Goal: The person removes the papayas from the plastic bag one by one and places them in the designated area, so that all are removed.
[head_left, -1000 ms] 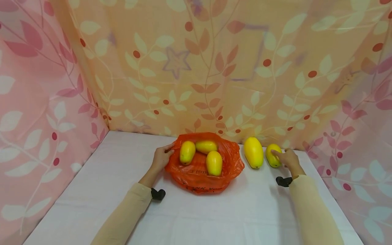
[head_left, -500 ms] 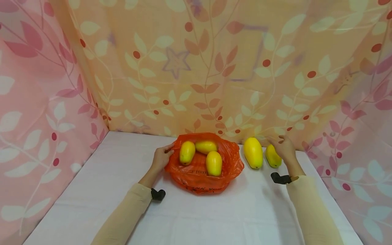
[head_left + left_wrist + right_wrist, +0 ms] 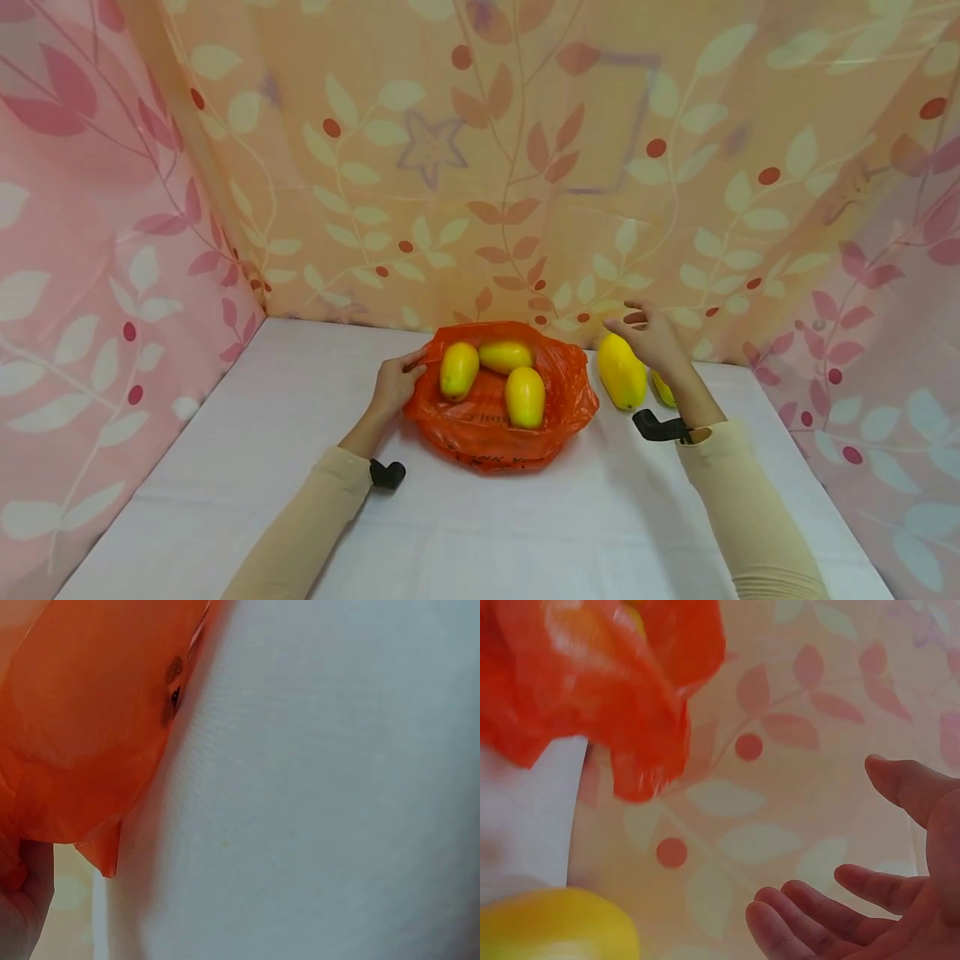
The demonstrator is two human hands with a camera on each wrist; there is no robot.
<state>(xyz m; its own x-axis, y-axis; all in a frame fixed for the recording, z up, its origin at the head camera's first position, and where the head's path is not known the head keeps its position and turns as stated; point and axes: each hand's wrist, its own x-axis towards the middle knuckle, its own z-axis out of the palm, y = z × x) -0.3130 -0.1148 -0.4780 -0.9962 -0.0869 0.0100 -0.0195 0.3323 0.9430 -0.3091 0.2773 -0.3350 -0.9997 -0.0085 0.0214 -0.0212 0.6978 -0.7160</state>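
An orange-red plastic bag (image 3: 480, 454) lies spread wide at the top on the white-covered table, with three yellow oval fruits inside: a left one (image 3: 459, 372), a back one (image 3: 507, 357) and a front one (image 3: 525, 398). My left hand (image 3: 393, 387) grips the bag's left rim; in the left wrist view its fingers go partly behind the plastic. Just over a larger yellow fruit (image 3: 621, 379) right of the bag, my right hand (image 3: 651, 335) hovers with nothing in it, fingers spread in the right wrist view. A smaller greenish-yellow fruit (image 3: 663, 389) is partly hidden behind the right wrist.
The white tabletop (image 3: 480, 533) stretches in front of the bag. A leaf-patterned curtain (image 3: 375, 167) rises right behind the fruit, and pink patterned curtains stand along both sides. Each wrist carries a black camera mount (image 3: 387, 475).
My right hand has let go of the smaller fruit, risen, and moved left over the larger one. The left hand and bag stay where they were.
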